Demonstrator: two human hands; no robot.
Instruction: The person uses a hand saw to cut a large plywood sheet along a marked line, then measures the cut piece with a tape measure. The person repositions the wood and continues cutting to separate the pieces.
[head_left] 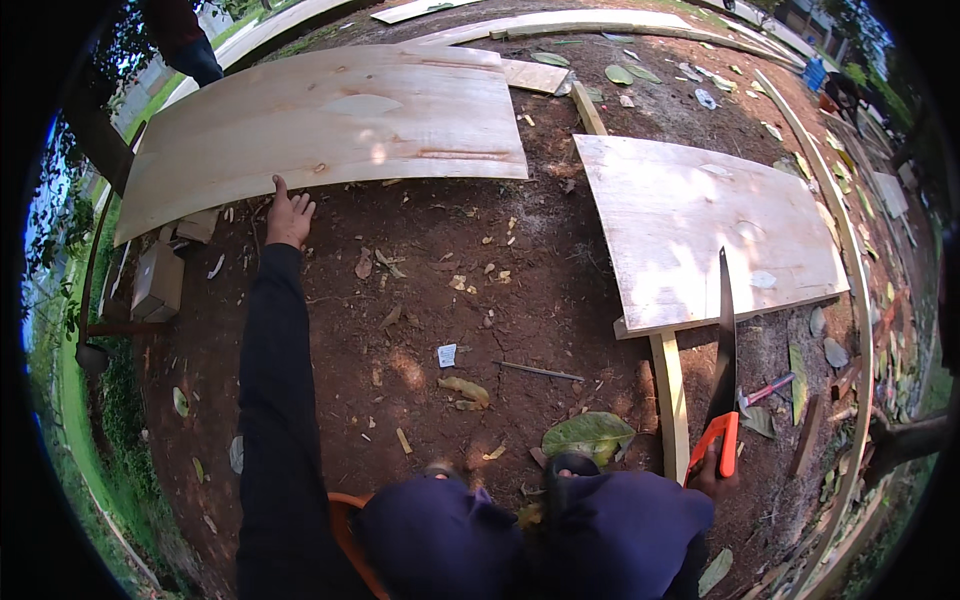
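left hand at the plywood edge, right hand on the saw

the left arm, in a dark sleeve, stretches straight forward at full reach, ending in the left hand (288, 218), palm down, fingers spread loosely and extended. the fingertips meet the near edge of the large plywood sheet (320, 130); whether they curl under it cannot be told. the sheet is pale, wide and bowed by the lens, with a knot mark and sun patches on its face, and lies on red-brown soil (450, 320) directly beyond the fingertips. just left of this hand, under the sheet's corner, sit small wood blocks (158, 280).

the right arm is drawn in close to the body, and only part of the right hand (712, 472) shows beside the knee. it is closed around the orange handle of the handsaw (724, 350), whose dark blade rises up and away from the grip, crossing the near edge of a second plywood sheet (700, 220). just left of the grip stands a pale wooden batten (670, 400); to its right, on the ground, lies a hammer (768, 390).
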